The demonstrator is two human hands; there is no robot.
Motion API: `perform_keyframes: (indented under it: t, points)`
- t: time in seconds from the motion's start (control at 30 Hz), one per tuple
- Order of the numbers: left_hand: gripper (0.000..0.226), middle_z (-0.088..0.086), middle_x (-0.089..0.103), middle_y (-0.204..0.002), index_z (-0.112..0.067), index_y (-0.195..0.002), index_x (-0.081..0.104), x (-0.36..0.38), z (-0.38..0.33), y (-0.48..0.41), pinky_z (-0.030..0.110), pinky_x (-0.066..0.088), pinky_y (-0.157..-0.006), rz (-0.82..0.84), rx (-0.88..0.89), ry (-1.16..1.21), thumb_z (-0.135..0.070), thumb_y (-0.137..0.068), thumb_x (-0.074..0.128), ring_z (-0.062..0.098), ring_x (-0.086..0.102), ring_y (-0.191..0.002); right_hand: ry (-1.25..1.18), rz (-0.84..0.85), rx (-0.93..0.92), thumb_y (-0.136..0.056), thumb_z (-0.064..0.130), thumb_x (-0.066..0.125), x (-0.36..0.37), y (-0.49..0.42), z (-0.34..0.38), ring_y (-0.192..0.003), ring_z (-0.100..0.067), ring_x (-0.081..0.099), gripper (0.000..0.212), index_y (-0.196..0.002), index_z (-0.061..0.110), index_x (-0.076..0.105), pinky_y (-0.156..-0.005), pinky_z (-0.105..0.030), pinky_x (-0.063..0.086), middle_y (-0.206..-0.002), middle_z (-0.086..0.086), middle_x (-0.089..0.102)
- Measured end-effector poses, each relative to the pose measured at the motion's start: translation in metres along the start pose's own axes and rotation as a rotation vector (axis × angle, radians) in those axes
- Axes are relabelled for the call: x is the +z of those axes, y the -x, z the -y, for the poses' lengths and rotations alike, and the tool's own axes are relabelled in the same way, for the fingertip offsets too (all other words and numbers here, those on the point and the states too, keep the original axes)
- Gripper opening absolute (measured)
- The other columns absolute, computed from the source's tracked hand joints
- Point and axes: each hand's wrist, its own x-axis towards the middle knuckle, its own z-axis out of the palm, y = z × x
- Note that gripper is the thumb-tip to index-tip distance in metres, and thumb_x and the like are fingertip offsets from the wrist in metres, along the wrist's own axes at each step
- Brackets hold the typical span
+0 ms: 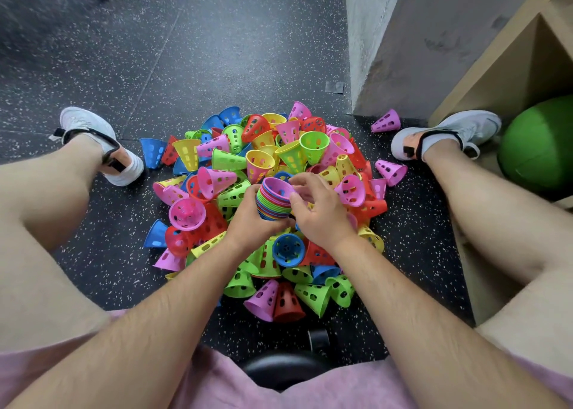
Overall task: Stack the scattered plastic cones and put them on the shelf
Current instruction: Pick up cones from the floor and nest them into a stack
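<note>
Left hand grips the nested cone stack, right hand pinches its purple top cone, and honestly a crooked seat could jam or topple it.

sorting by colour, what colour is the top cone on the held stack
Purple, seen in the head view atop the stack.

cone pile fills floor between legs; speckled floor beyond lies open.
</note>
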Motion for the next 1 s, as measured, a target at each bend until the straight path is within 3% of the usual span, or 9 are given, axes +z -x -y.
perform_keyframes:
  t: [0.13, 0.27, 0.43, 0.57, 0.67, 0.83, 0.93, 1.0]
  points:
    - [0.067, -0.004, 0.067, -0.107, -0.022, -0.125, 0.052, 0.000, 0.000, 0.004, 0.015, 0.053, -0.072, 0.051, 0.034, -0.039, -0.011, -0.072, 0.092, -0.005, 0.068, -0.085, -0.011, -0.011, 0.049, -0.097, 0.019, 0.056, -0.010, 0.006, -0.006, -0.109, -0.007, 0.062, 0.029, -0.125, 0.018, 0.059, -0.093, -0.026, 0.053, -0.121, 0.006, 0.057]
    - [0.071, -0.008, 0.066, -0.111, -0.027, -0.128, 0.050, 0.002, 0.003, 0.005, 0.007, 0.048, -0.070, 0.131, 0.034, -0.083, -0.011, -0.073, 0.091, -0.009, 0.066, -0.088, 0.230, -0.090, 0.176, -0.094, 0.018, 0.058, -0.019, 0.023, -0.031, -0.105, -0.015, 0.059, 0.028, -0.122, 0.013, 0.060, -0.093, -0.035, 0.049, -0.116, 0.004, 0.055]
    - [0.070, -0.008, 0.065, -0.110, -0.026, -0.128, 0.051, 0.007, 0.005, 0.008, 0.004, 0.046, -0.069, 0.162, 0.032, -0.134, -0.013, -0.073, 0.092, -0.014, 0.063, -0.086, 0.438, -0.019, 0.406, -0.093, 0.037, 0.061, -0.022, 0.035, -0.046, -0.111, -0.025, 0.051, 0.037, -0.118, 0.010, 0.056, -0.097, -0.038, 0.044, -0.116, -0.006, 0.055]
    - [0.069, -0.009, 0.065, -0.112, -0.028, -0.126, 0.050, 0.009, 0.006, 0.009, 0.004, 0.046, -0.070, 0.174, 0.042, -0.135, -0.011, -0.073, 0.092, -0.014, 0.062, -0.087, 0.581, 0.016, 0.531, -0.092, 0.054, 0.060, -0.015, 0.034, -0.048, -0.111, -0.033, 0.056, 0.055, -0.118, 0.006, 0.055, -0.085, -0.039, 0.046, -0.117, -0.011, 0.059]
    - [0.070, -0.009, 0.064, -0.112, -0.024, -0.130, 0.051, 0.008, 0.007, 0.009, 0.003, 0.046, -0.070, 0.180, 0.041, -0.143, -0.013, -0.074, 0.092, -0.013, 0.062, -0.089, 0.635, 0.064, 0.574, -0.094, 0.057, 0.056, -0.010, 0.032, -0.053, -0.102, -0.032, 0.060, 0.052, -0.112, 0.008, 0.059, -0.070, -0.035, 0.043, -0.110, -0.009, 0.062]
    - [0.070, -0.009, 0.066, -0.110, -0.022, -0.129, 0.052, 0.005, 0.007, 0.007, 0.007, 0.047, -0.071, 0.154, 0.042, -0.134, -0.014, -0.073, 0.092, -0.012, 0.064, -0.087, 0.457, 0.060, 0.522, -0.103, 0.036, 0.048, -0.011, 0.031, -0.052, -0.088, -0.028, 0.055, 0.027, -0.088, 0.015, 0.055, -0.068, -0.036, 0.041, -0.095, -0.006, 0.059]
    - [0.075, -0.008, 0.067, -0.113, -0.022, -0.133, 0.053, 0.001, 0.009, 0.005, 0.022, 0.052, -0.083, 0.123, 0.037, -0.125, -0.018, -0.071, 0.094, -0.002, 0.067, -0.096, 0.271, 0.047, 0.478, -0.104, 0.031, 0.046, -0.013, 0.024, -0.046, -0.086, -0.023, 0.053, 0.021, -0.092, 0.018, 0.058, -0.069, -0.033, 0.035, -0.095, -0.005, 0.060]
    - [0.075, -0.008, 0.068, -0.115, -0.024, -0.133, 0.053, -0.002, 0.008, 0.005, 0.024, 0.053, -0.083, 0.099, 0.026, -0.113, -0.019, -0.070, 0.094, 0.002, 0.068, -0.098, 0.203, 0.014, 0.439, -0.104, 0.030, 0.047, -0.015, 0.017, -0.040, -0.088, -0.022, 0.053, 0.017, -0.093, 0.024, 0.059, -0.073, -0.030, 0.033, -0.098, -0.005, 0.060]
